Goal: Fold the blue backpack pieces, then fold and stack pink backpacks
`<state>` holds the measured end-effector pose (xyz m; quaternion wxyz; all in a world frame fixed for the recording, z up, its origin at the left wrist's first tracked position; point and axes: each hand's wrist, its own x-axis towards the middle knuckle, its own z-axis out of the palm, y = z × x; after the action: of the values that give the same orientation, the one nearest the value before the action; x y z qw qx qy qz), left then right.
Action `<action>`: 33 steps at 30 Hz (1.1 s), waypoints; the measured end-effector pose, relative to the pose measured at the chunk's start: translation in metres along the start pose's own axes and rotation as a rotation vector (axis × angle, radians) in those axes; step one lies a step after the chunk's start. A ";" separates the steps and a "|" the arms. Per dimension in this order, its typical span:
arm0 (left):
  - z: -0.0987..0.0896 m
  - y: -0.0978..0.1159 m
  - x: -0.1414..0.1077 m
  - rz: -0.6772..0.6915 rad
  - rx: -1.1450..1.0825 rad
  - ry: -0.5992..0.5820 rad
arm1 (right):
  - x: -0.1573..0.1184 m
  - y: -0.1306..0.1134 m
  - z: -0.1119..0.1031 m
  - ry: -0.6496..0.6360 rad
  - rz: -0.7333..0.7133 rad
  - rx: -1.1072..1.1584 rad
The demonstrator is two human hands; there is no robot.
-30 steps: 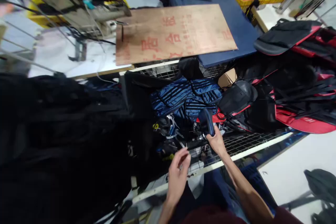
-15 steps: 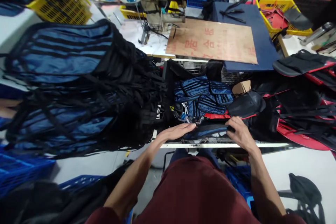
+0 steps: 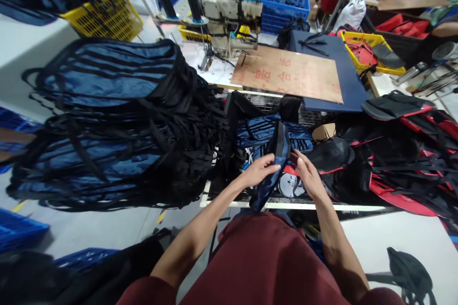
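- The left hand (image 3: pixel 259 171) is gripping the blue-black fabric piece (image 3: pixel 282 145) in its fingers.
- The right hand (image 3: pixel 310 176) is curving beside it, its grip unclear.
- The piece is slanting over the wire rack (image 3: pixel 343 208).

Brown board (image 3: pixel 300 78): red characters (image 3: pixel 263 75), apparently 居, 合.

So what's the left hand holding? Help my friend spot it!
Start at the maroon shirt and look just beyond it, to the left hand. It grips a long, narrow, blue-and-black cloth piece. The striped blue pieces lie farther back; this one alone is held up on a slant.
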<state>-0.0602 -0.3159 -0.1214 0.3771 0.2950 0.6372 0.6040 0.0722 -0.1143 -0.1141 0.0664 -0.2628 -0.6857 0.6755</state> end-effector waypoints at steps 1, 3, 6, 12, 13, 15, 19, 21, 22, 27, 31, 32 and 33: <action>0.007 -0.002 -0.003 0.020 0.094 -0.056 | -0.001 -0.002 0.001 -0.007 0.022 0.036; 0.028 -0.009 -0.013 0.073 0.357 -0.217 | 0.001 -0.006 0.001 0.016 0.071 0.081; 0.064 -0.025 -0.032 0.175 0.699 -0.472 | 0.007 -0.002 -0.002 0.085 0.163 0.013; 0.078 -0.058 -0.045 0.034 0.339 -0.524 | -0.012 0.020 -0.002 0.119 0.119 -0.001; 0.071 -0.063 -0.043 -0.049 0.150 -0.464 | -0.019 0.021 -0.003 0.114 0.088 0.003; 0.052 -0.071 -0.039 -0.219 -0.264 -0.228 | -0.036 0.021 -0.007 0.118 0.046 -0.014; 0.017 -0.076 -0.027 -0.442 -0.951 0.274 | -0.066 0.026 -0.024 0.149 0.021 -0.099; 0.008 -0.075 -0.020 -0.491 -1.129 0.385 | -0.077 0.034 -0.037 0.157 0.024 -0.145; 0.008 -0.074 -0.015 -0.514 -1.170 0.427 | -0.082 0.038 -0.044 0.157 0.029 -0.164; 0.025 -0.080 0.004 -0.605 -1.193 0.480 | -0.102 0.061 -0.076 0.136 0.055 -0.241; 0.043 -0.086 0.010 -0.552 -1.138 0.537 | -0.118 0.071 -0.093 0.072 0.088 -0.247; 0.046 -0.086 0.009 -0.536 -1.130 0.556 | -0.122 0.071 -0.096 0.041 0.109 -0.228; 0.049 -0.084 0.008 -0.518 -1.125 0.564 | -0.128 0.070 -0.099 -0.005 0.133 -0.201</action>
<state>-0.0173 -0.2907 -0.2052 0.4250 -0.2769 0.3501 0.7875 0.2439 -0.0870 -0.1397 -0.0071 -0.3110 -0.7313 0.6069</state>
